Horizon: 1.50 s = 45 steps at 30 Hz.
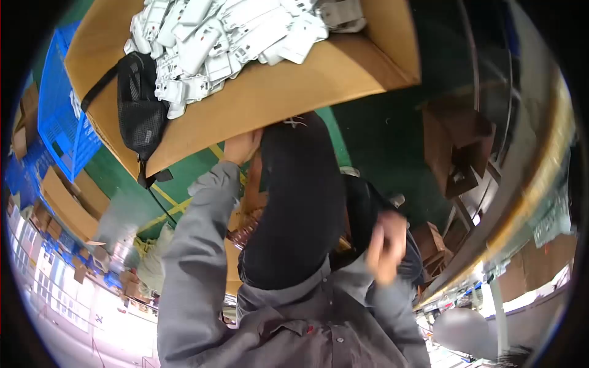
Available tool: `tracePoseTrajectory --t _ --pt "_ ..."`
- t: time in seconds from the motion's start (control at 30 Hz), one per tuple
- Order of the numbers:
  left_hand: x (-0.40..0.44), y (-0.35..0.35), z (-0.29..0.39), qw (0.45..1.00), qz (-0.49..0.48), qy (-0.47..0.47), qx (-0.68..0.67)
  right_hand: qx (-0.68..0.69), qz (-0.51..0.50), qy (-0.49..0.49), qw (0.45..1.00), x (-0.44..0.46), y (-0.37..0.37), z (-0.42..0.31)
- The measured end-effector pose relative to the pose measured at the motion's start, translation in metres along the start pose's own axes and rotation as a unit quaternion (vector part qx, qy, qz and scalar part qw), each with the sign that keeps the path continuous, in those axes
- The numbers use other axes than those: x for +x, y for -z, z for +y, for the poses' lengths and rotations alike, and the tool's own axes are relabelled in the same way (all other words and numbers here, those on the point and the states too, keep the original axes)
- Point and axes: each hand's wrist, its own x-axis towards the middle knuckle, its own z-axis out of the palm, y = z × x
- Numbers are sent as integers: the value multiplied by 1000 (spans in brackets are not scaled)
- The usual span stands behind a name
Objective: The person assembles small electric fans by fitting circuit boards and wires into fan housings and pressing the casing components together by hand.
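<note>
A big cardboard box (294, 76) in front of me holds a heap of white plastic housings (215, 37). My left hand (242, 147) is beside my knee, at the lower edge of the box wall. Its fingers are hidden there, so I cannot see whether it grips anything. By my right thigh, my right hand (388, 245) is smeared by motion, and its finger shape is unclear. Nothing recognisable shows in it. A black mesh pouch (140, 110) with straps hangs over the box's left corner.
Blue plastic crates (64, 116) stand to the left, with an open cardboard box (76, 196) below them. At right are another open carton (454, 144) and a long workbench edge (521, 208). The floor (184, 181) is green with yellow lines.
</note>
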Motion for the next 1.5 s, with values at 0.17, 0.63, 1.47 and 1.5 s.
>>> tracePoseTrajectory --t 0.17,0.63,1.47,1.5 --pt "-49 -90 -65 999 -9 40 -34 -157 68 -2 985 168 -118 198" --pt "-63 -62 -30 953 -116 214 -183 -308 -5 -129 942 451 -222 327" --pt "-57 -34 31 906 -160 298 -256 -91 80 -95 988 385 -211 303" --pt "-56 -31 32 906 -160 295 -260 -68 88 -105 988 360 -203 291"
